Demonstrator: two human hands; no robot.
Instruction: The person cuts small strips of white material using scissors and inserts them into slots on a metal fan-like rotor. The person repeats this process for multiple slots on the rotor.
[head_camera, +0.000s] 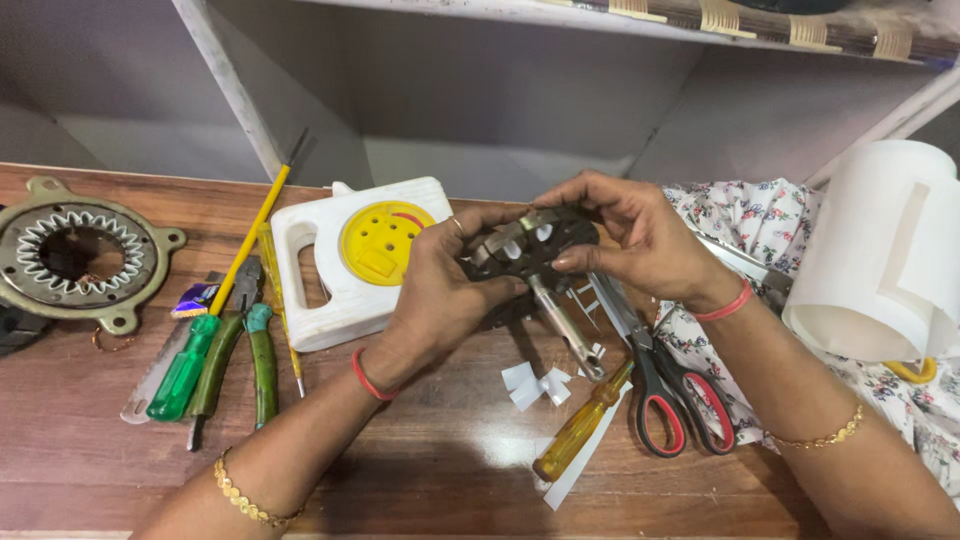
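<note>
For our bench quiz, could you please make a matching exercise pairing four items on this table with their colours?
Items:
1. scissors
2. dial on the white plastic case
3. screwdriver by the paper scraps
4. pliers

Colours:
A. green handles
B. amber handle
C. red and black handles
D. yellow

Pairs: 1-C, 2-D, 3-B, 4-A

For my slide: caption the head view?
Both hands hold a dark motor core above a tool-strewn wooden bench.

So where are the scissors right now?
In the head view, the red-and-black scissors lie on the wooden table, under the right hand, beside the yellow-handled screwdriver.
</note>
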